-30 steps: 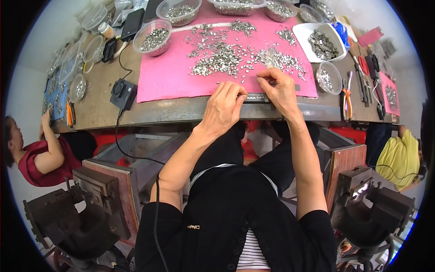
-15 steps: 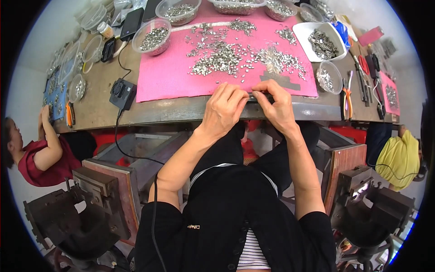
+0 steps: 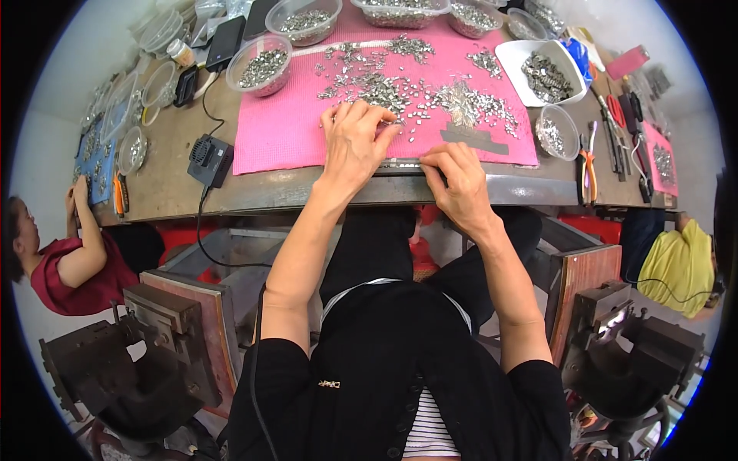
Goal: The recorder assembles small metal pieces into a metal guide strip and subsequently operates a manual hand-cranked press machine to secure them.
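The left forearm [image 3: 303, 247] and right forearm [image 3: 508, 276] reached forward, the bare left hand [image 3: 353, 148] farther out with its back upward, fingers [image 3: 351, 114] bent and thumb [image 3: 386, 139] angled rightward, while the right hand [image 3: 461, 183], apart from it and nearer the torso [image 3: 365, 338], had its fingers curled leftward.

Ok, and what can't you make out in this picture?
In the head view:
Left hand: its own curled fingers hide whether it grips anything.
Metal strip: right end hidden by the right hand.
Loose metal pieces: too small to tell their exact shape.
Rear middle tub: far side cut off by the top edge.
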{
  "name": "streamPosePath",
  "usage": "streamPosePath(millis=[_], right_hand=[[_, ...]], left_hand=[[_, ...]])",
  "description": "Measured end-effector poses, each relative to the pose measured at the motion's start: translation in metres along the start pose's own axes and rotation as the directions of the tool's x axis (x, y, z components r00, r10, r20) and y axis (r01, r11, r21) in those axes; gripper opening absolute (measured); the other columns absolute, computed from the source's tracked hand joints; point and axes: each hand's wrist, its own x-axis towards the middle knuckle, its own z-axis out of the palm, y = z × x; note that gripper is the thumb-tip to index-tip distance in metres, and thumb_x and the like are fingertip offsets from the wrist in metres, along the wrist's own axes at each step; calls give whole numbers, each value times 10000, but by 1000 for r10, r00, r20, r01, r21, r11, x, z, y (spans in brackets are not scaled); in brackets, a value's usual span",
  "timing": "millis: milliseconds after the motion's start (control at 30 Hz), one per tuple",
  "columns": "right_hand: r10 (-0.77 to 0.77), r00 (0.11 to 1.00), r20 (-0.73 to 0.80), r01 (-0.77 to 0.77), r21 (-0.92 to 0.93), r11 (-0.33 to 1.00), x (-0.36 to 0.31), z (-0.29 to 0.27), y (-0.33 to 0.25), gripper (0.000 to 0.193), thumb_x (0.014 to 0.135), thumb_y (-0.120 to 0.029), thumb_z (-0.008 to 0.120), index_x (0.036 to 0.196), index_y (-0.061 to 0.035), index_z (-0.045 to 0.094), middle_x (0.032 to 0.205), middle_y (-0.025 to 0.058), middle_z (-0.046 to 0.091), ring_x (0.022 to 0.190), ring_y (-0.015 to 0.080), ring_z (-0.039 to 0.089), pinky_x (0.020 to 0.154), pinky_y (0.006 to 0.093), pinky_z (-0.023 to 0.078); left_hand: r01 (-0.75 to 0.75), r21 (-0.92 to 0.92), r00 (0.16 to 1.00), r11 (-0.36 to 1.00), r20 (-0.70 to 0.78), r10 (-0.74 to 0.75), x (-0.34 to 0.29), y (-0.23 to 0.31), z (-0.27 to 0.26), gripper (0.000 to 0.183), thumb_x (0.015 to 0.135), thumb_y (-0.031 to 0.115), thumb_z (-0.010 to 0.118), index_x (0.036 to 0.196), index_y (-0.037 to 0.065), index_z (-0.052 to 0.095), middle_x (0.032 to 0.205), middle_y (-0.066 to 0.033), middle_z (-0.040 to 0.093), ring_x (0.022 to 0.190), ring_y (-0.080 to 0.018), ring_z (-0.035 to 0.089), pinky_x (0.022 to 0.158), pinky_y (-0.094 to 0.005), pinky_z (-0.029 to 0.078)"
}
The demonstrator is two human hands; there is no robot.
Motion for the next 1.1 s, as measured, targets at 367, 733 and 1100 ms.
streamPosePath(millis=[367, 733, 1100], right_hand=[[-59, 994, 95, 63, -40, 997, 5, -10, 2, 158, 814, 6, 741, 955, -48, 693, 944, 68, 656, 870, 264, 613, 778, 384, 450], [180, 970, 162, -198, 103, 975, 41, 16, 39, 131, 851, -87, 754, 949, -11, 712, 840, 121, 669, 777, 315, 659, 708, 421, 501], [269, 950, 161, -282, 67, 957, 36, 11, 44, 118, 847, -122, 758, 932, -49, 721, 780, 95, 658, 778, 307, 655, 764, 439, 478]], left_hand=[[52, 61, 985, 997, 158, -61, 3, -5, -3, 150, 867, 261, 778, 898, 122, 730, 876, -11, 668, 908, -212, 591, 954, -437, 340], [35, 110, 995, 993, 92, -45, 1, -4, 2, 178, 831, 272, 802, 899, 127, 725, 891, -42, 642, 952, -269, 591, 973, -475, 326], [53, 111, 988, 992, 136, -68, 3, -16, -10, 122, 891, 234, 751, 931, 119, 747, 916, -13, 684, 927, -233, 597, 994, -463, 328]])
